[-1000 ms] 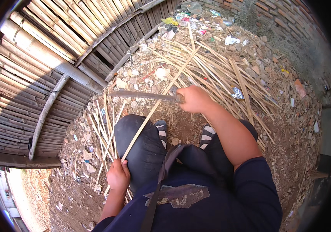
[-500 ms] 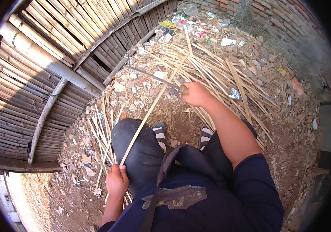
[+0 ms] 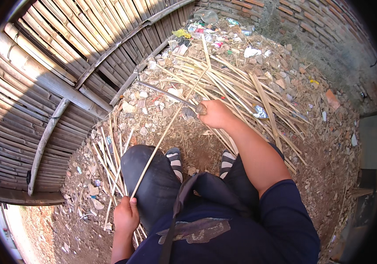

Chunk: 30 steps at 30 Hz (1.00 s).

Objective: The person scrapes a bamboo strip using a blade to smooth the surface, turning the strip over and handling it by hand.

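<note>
My right hand (image 3: pixel 215 114) is closed on the handle of a long dark blade (image 3: pixel 162 92) that points up and left over the rubble. A thin bamboo strip (image 3: pixel 166 132) runs from my left hand (image 3: pixel 126 215), across my left knee, up toward the pile; the blade's base meets it near my right fist. My left hand grips the strip's near end beside my left thigh. My sandalled feet (image 3: pixel 175 159) rest on the dirt below the strip.
A heap of split bamboo strips (image 3: pixel 241 88) lies ahead on rubble and litter. More loose strips (image 3: pixel 109 158) lie left of my knee. A bamboo fence (image 3: pixel 43 88) curves along the left, and a brick wall (image 3: pixel 311 26) stands at the upper right.
My right hand has pushed the blade farther away up the strip, tilting it up-left. My left hand keeps its hold on the strip's near end.
</note>
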### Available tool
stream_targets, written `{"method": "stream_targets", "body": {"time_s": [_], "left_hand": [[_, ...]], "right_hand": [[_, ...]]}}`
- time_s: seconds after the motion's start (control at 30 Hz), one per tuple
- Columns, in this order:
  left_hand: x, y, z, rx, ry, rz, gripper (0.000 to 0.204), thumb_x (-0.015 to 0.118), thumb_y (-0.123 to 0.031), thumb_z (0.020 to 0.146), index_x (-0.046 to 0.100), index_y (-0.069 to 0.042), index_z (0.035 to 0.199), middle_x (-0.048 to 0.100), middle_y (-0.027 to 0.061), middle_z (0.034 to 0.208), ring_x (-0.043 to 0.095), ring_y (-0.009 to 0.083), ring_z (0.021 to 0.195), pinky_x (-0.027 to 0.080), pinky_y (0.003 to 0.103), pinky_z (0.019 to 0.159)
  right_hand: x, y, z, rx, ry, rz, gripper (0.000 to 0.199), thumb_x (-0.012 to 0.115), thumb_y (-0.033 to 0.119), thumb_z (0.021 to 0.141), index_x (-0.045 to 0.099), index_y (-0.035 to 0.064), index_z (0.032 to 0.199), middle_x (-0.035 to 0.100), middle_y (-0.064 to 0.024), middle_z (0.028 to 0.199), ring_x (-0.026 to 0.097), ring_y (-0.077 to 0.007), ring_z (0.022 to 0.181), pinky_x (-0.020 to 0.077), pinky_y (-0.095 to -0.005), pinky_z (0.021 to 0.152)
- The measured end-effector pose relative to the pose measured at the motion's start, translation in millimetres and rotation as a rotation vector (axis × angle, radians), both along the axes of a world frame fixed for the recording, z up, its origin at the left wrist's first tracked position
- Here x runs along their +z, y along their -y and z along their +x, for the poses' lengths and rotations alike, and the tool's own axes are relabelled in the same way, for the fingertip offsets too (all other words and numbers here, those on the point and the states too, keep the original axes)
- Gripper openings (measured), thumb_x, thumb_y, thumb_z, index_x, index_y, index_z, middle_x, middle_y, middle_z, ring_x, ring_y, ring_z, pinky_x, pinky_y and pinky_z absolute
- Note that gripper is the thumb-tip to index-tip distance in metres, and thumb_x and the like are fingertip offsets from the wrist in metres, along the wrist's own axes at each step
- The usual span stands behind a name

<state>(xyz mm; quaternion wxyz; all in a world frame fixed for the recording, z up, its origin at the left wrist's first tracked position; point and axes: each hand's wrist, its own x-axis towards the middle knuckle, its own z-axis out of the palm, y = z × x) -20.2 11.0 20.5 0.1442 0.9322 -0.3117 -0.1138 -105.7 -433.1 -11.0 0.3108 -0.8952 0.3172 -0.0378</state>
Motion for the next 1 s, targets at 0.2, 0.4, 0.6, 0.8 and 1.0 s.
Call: {"method": "stream_targets", "body": {"time_s": [0.2, 0.4, 0.6, 0.8, 1.0], "left_hand": [[3.4, -4.5, 1.6, -0.023, -0.064, -0.011, 0.037, 0.052, -0.030, 0.106, 0.055, -0.001, 0.084, 0.060, 0.0249, 0.067, 0.061, 0.0486, 0.067, 0.045, 0.055, 0.060], [-0.3, -9.4, -3.0, -0.019, -0.158, 0.000, 0.038, 0.050, -0.032, 0.107, 0.055, -0.002, 0.084, 0.062, 0.0257, 0.071, 0.062, 0.0487, 0.070, 0.046, 0.055, 0.062], [1.4, -1.4, -4.7, -0.004, -0.143, 0.027, 0.039, 0.049, -0.034, 0.107, 0.055, -0.002, 0.085, 0.062, 0.0257, 0.073, 0.062, 0.0496, 0.072, 0.046, 0.056, 0.064], [-17.7, -9.6, -3.5, -0.005, -0.157, -0.027, 0.040, 0.049, -0.034, 0.107, 0.055, -0.002, 0.085, 0.061, 0.0256, 0.072, 0.061, 0.0496, 0.070, 0.045, 0.055, 0.063], [-7.0, 3.9, -0.5, -0.034, -0.130, -0.003, 0.038, 0.049, -0.033, 0.107, 0.053, -0.002, 0.084, 0.061, 0.0262, 0.069, 0.061, 0.0494, 0.068, 0.045, 0.057, 0.062]], "right_hand": [[23.3, -60.5, 0.7, 0.296, -0.066, -0.134, 0.032, 0.074, 0.029, 0.083, 0.070, 0.0104, 0.109, 0.072, -0.0189, 0.091, 0.070, -0.0378, 0.089, 0.0557, -0.0497, 0.078], [28.7, -58.2, 3.6, 0.352, -0.065, -0.065, 0.028, 0.073, 0.024, 0.081, 0.071, 0.0105, 0.105, 0.072, -0.0197, 0.091, 0.071, -0.0376, 0.091, 0.0559, -0.0499, 0.080], [10.3, -31.2, 3.3, 0.123, -0.041, 0.038, 0.031, 0.071, 0.023, 0.081, 0.071, 0.0113, 0.109, 0.072, -0.0204, 0.095, 0.070, -0.0375, 0.097, 0.0562, -0.0493, 0.083], [18.7, -48.6, 14.4, 0.460, -0.168, 0.097, 0.041, 0.075, 0.026, 0.080, 0.071, 0.0109, 0.117, 0.073, -0.0205, 0.102, 0.070, -0.0381, 0.100, 0.0555, -0.0458, 0.087], [-4.2, -48.3, 7.8, 0.340, 0.002, 0.044, 0.040, 0.074, 0.025, 0.081, 0.072, 0.0101, 0.118, 0.073, -0.0212, 0.104, 0.069, -0.0390, 0.100, 0.0555, -0.0467, 0.087]]}}
